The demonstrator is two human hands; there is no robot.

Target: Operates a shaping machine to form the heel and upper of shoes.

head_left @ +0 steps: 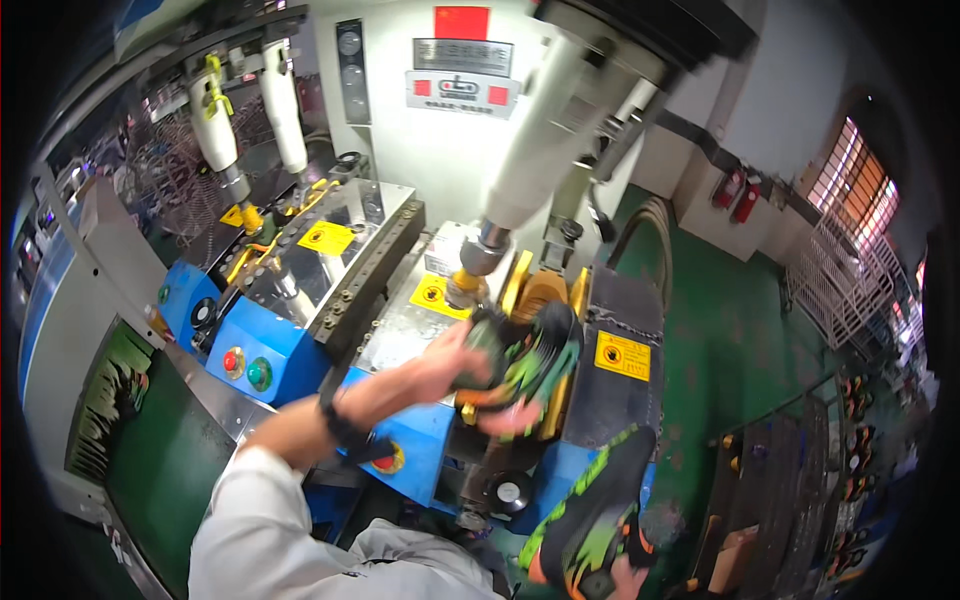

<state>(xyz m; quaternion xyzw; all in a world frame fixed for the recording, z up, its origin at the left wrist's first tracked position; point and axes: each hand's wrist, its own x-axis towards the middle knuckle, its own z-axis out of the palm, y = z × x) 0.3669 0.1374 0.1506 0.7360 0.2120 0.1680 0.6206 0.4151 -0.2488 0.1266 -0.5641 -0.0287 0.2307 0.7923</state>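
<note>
My left hand (452, 362), smeared by motion, is closed on one end of a black, green and orange sports shoe (540, 365). That shoe sits at the yellow side pads (556, 405) of a press, below its press head (484, 252). A blurred pinkish patch shows at its lower edge; I cannot tell what it is. At the lower right my right hand (628, 580), partly cut off by the frame edge, grips a second shoe (590, 520), dark with bright green and orange patches. This shoe is tilted, with one end pointing up and away.
Blue control housings (265, 345) carry red and green buttons. Another press station (330, 235) stands to the left. A dark rack (770, 490) with several shoes is at the right, near a white wire rack (845, 285). Fire extinguishers (745, 203) stand by the wall.
</note>
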